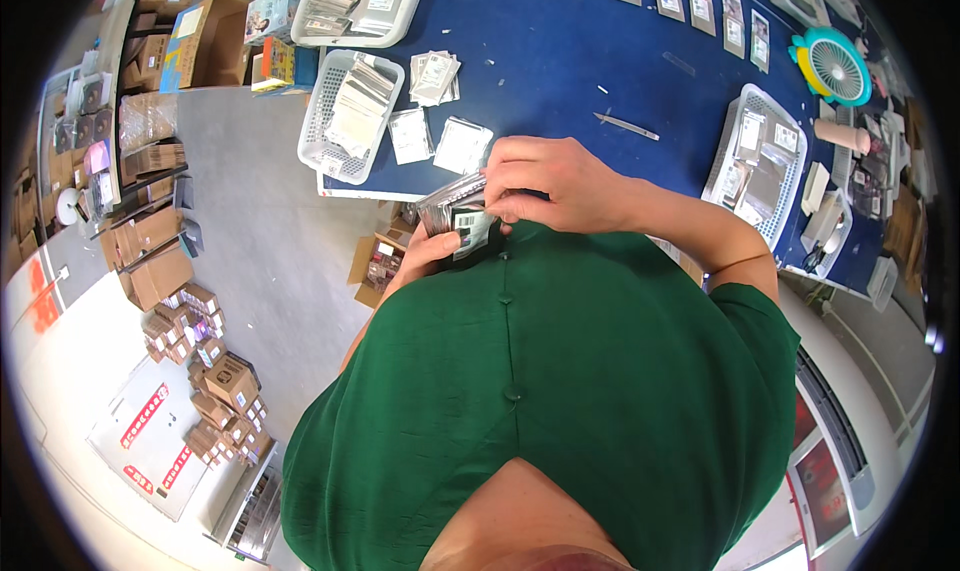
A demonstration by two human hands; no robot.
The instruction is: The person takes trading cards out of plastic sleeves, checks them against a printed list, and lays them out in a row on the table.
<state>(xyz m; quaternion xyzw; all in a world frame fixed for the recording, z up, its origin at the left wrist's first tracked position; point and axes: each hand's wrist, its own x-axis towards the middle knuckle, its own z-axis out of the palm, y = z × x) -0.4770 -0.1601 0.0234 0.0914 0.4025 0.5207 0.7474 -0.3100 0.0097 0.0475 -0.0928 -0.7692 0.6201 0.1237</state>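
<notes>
A stack of thin labelled packets in clear sleeves [474,230] is held against my body, just off the table's near edge. Around its lower left side my left hand [429,252] is closed, thumb on top. My right hand [551,185] pinches the upper right edge of the same stack, fingers curled. Beyond the hands, on the blue table, lie two small stacks of labelled packets [463,145] [411,136] and a looser pile [434,78]. A craft knife [627,126] lies farther right.
White plastic baskets of packets stand at left [309,132], at the back left [405,27] and at right [796,162]. A row of packets [701,5] lines the far side, near a teal fan [836,65]. An open carton [365,271] is below the table edge.
</notes>
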